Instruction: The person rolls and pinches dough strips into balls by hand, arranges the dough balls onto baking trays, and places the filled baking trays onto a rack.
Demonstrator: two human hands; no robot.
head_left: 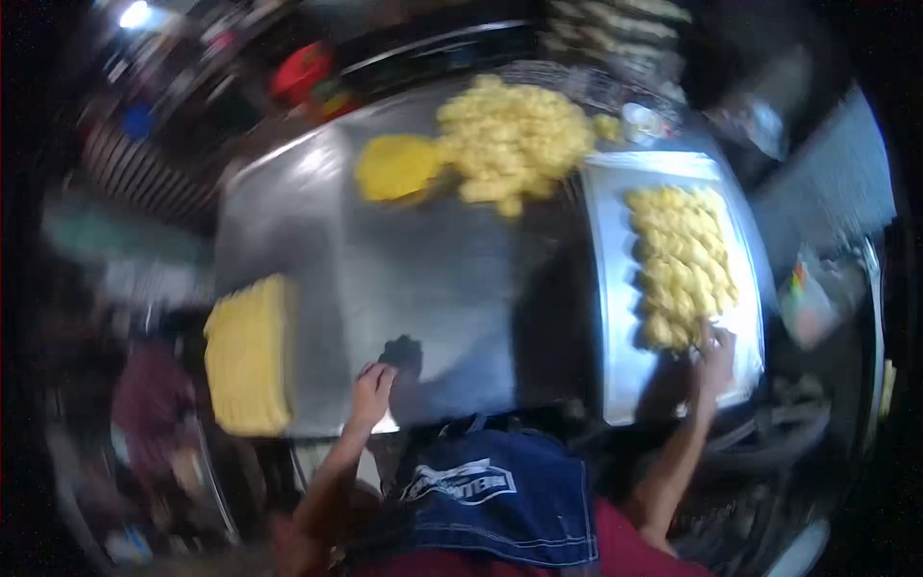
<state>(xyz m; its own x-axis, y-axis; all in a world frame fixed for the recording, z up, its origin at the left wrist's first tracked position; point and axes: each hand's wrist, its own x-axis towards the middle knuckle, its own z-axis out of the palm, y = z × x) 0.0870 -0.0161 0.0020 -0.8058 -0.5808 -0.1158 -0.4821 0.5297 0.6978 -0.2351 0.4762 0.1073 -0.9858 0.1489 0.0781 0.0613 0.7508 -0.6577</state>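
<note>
My left hand (pixel 373 392) is just over the front edge of the metal table (pixel 413 279), fingers loosely bent and apart, with nothing visible in it. On the right, my right hand (pixel 714 356) reaches onto a metal tray (pixel 615 385). Its fingers are closed at the near end of rows of shaped yellow dough pieces (pixel 683 260); blur hides some detail, but they seem to pinch one of these pieces. A large heap of dough pieces (pixel 514 135) lies at the back of the table.
A flat yellow mass (pixel 396 168) sits beside the heap. A slab of pale dough strips (pixel 248 356) lies along the left edge. Behind the tray stands a small white container (pixel 641 123). A red object (pixel 303 72) is beyond the table. Another person's maroon clothing (pixel 152 399) shows at left.
</note>
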